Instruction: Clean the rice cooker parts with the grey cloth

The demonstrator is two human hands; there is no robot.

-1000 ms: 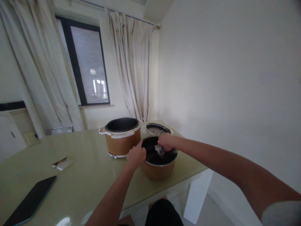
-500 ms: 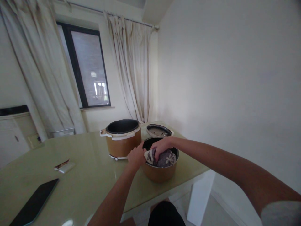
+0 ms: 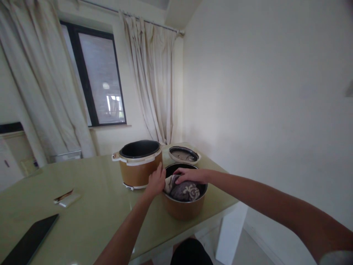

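Note:
A brown pot (image 3: 184, 210) with a dark inside stands near the table's right front edge. My left hand (image 3: 156, 182) grips its left rim, fingers along the outside. Inside the pot, my right hand (image 3: 191, 176) is closed on a bunched grey-purple cloth (image 3: 185, 191) with a cream pattern. The cloth bulges up to about the level of the rim and hides much of the pot's inside. Just behind my left hand is a brown and white cooker body (image 3: 141, 172), its top uncovered and its inside black.
Behind the pot lies a round lid (image 3: 184, 155), inner side up. On the left of the pale green table (image 3: 99, 221) are a dark flat tablet-like device (image 3: 30, 239) and a small white packet (image 3: 68, 200). A bare wall (image 3: 261, 92) rises on the right.
My right hand and the cloth have shifted a little within the pot, and the fingers lie flatter over the cloth. My left hand stays at the rim. The view has turned slightly right.

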